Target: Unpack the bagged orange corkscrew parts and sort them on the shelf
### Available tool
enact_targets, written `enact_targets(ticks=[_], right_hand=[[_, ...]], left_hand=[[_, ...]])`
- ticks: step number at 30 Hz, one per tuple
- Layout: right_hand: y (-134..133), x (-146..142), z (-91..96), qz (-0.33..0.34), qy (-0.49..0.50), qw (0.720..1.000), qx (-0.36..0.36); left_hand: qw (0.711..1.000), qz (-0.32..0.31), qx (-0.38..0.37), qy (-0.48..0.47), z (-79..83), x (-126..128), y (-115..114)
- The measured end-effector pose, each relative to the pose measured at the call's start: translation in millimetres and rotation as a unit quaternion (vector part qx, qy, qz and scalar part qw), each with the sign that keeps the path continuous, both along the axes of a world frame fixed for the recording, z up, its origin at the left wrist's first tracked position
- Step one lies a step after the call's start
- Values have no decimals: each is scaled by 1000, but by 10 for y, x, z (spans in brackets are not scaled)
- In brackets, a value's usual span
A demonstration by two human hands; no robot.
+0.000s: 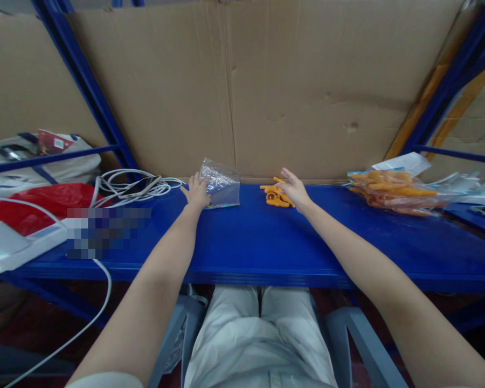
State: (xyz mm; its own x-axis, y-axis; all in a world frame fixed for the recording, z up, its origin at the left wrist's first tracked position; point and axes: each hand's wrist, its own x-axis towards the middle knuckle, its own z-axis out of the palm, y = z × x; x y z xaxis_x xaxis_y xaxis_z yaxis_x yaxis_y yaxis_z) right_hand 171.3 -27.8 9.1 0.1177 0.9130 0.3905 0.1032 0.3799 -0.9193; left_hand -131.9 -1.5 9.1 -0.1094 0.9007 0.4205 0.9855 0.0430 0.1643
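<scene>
A clear plastic bag [223, 186] lies on the blue shelf top near the cardboard wall. My left hand [196, 191] rests at the bag's left edge, fingers spread. To the right of the bag sits a small heap of orange pieces [278, 197], whose exact kind I cannot make out. My right hand [296, 189] is beside that heap at its right, fingers stretched out and partly in front of it. Whether its fingertips touch the pieces cannot be seen clearly.
Plastic bags of orange pieces [392, 189] lie at the right. A coiled white cable [145, 186], a red bag [52, 202] and a white power strip [32, 248] are at the left. Blue metal posts [84, 81] and a cardboard wall [275, 91] enclose the shelf.
</scene>
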Motion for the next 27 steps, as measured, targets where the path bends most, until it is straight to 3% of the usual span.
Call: enact_targets(ticks=[2,5,10,18,22,27], right_hand=[[3,-14,-15,-4,-11,1000,4],[1,-30,-46,13,-17,1000,-10],[47,-24,-128,10,-102,994,37],[147,43,-260,51,-355,916,178],[163,75,-274,59,-403,892,195],[148,74,-261,60,-410,890,192]], left_hand=[[999,5,-5,41,17,41,-11],[994,7,-70,80,43,111,3],[993,30,-106,51,47,203,73],[984,76,-162,-3,-13,140,121],[982,105,-149,-45,-36,4,107],[989,121,-76,-31,-23,-85,74]])
